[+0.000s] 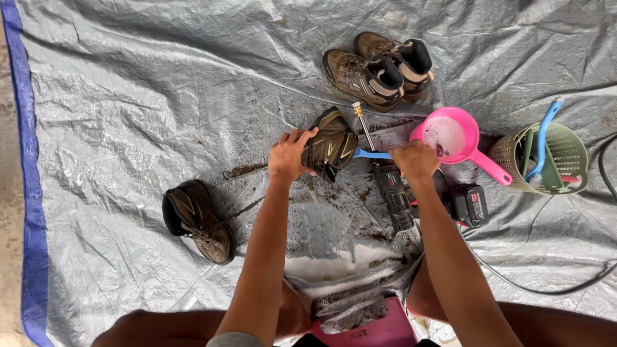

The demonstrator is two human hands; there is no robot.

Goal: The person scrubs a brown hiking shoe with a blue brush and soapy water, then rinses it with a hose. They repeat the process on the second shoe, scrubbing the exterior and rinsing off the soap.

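— Left hand [290, 156] clamps the brown shoe [330, 145] at its heel, held just above the wet grey tarp [128, 115]; right hand [414, 160] is closed round a blue brush [371, 154].

— Good. I'd say short strokes along the rubber sole, shoe braced firm — mesh uppers want a lighter touch.

— Pink scoop [453, 138] sits just beside for rinsing.

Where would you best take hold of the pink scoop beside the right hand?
Grip the pink scoop by its straight handle, coming from the lower right, where it juts out free toward the green basket. The bowl looks wet and too wide.
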